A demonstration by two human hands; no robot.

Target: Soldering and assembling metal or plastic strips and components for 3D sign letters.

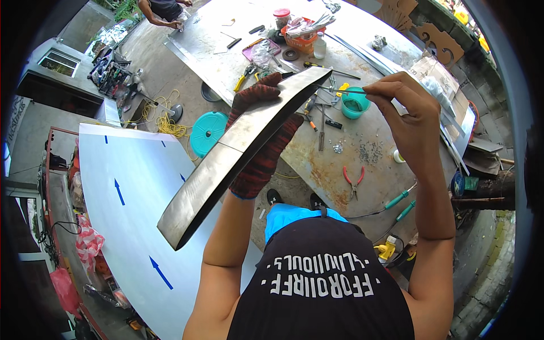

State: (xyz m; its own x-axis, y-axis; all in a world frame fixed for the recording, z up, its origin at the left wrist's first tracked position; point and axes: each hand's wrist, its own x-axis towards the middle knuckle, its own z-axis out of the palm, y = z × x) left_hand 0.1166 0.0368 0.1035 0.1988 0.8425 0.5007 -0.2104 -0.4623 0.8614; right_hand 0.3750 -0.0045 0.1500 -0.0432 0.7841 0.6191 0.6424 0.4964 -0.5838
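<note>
My left hand (265, 156), in a red and black knit glove, is closed around a long, hollow-looking piece of shiny sheet metal (226, 150). The metal slants from lower left to upper right, with a seam across its middle. My bare right hand (405, 107) pinches a thin rod (347, 91) between thumb and fingers. The rod's other end reaches the upper right end of the metal; its exact contact there is too small to tell. Just beyond the rod stands a green plastic bowl (352, 117) with small contents. Red-handled pliers (354, 181) lie below on the table.
The metal worktable (317, 170) carries scattered small bits (371, 152), screwdrivers and an orange basket (300, 42). A large white sheet with blue arrows (130, 187) lies at left, near a turquoise round lid (212, 134). Another person (164, 11) stands at the far left corner.
</note>
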